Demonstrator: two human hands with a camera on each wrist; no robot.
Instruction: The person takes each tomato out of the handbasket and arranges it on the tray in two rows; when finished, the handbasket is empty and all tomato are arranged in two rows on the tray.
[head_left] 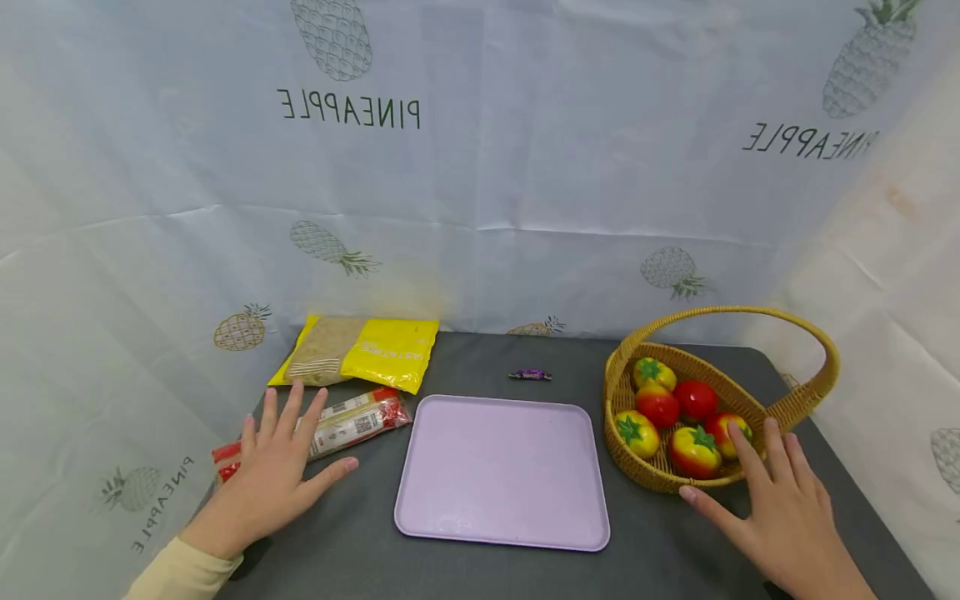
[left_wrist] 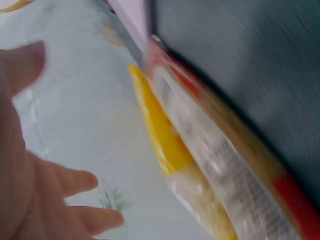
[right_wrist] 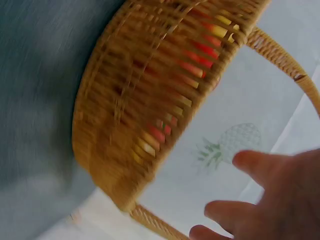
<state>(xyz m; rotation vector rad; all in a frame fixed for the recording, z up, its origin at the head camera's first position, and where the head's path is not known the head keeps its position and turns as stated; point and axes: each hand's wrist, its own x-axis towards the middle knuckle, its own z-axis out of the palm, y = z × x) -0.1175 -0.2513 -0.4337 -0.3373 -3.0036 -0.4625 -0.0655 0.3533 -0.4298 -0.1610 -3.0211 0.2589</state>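
My left hand [head_left: 273,471], fingers spread and holding nothing, hovers by a clear packet with red ends [head_left: 356,423]. Behind that packet lies a yellow bag [head_left: 393,348] with a see-through panel, its contents pale brown. On the other side my right hand [head_left: 783,508] spreads its fingers near the front right of a wicker basket [head_left: 630,462], also holding nothing. Inside the basket sit several red and yellow toy fruits [head_left: 695,452]. The right wrist view shows the basket's woven side [right_wrist: 130,95] with the fingers apart from it.
A pale purple rectangular tray [head_left: 502,471] lies on the dark grey table [head_left: 330,562] between the hands. Beyond it is a small purple wrapped candy [head_left: 530,375]. The basket's tall arched handle [head_left: 738,310] rises on the right. A pineapple-print cloth [head_left: 480,167] hangs around the table.
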